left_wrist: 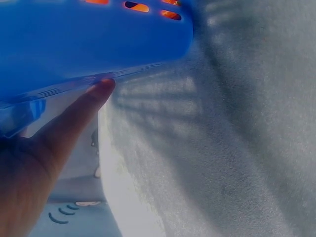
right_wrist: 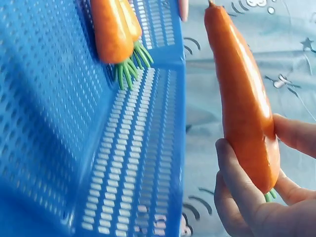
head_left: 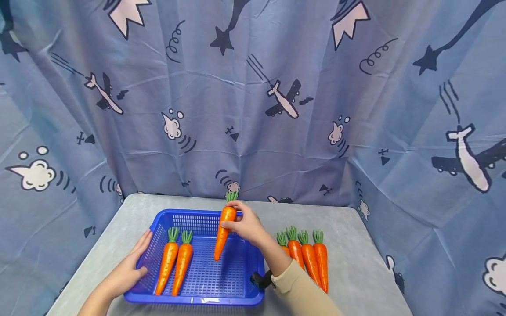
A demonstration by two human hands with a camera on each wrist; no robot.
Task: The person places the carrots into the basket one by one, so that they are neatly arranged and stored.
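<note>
My right hand (head_left: 248,224) pinches an orange carrot (head_left: 223,232) near its green top, thumb on one side and fingers on the other. The carrot hangs tip down over the blue basket (head_left: 193,300). In the right wrist view the carrot (right_wrist: 244,98) is beside the basket's wall (right_wrist: 123,163) as the fingers grip its thick end. Two carrots (head_left: 168,263) (head_left: 183,265) lie side by side in the basket's left part, tops away from me. At the basket's left side rests my left hand (head_left: 126,270), fingers extended along the rim; a fingertip (left_wrist: 102,88) touches its edge.
Several carrots (head_left: 321,259) lie in a row on the grey table (head_left: 356,263), right of the basket, partly behind my right forearm. A blue patterned curtain (head_left: 253,109) surrounds the table's back and sides. A black strap (head_left: 261,279) is round the right wrist.
</note>
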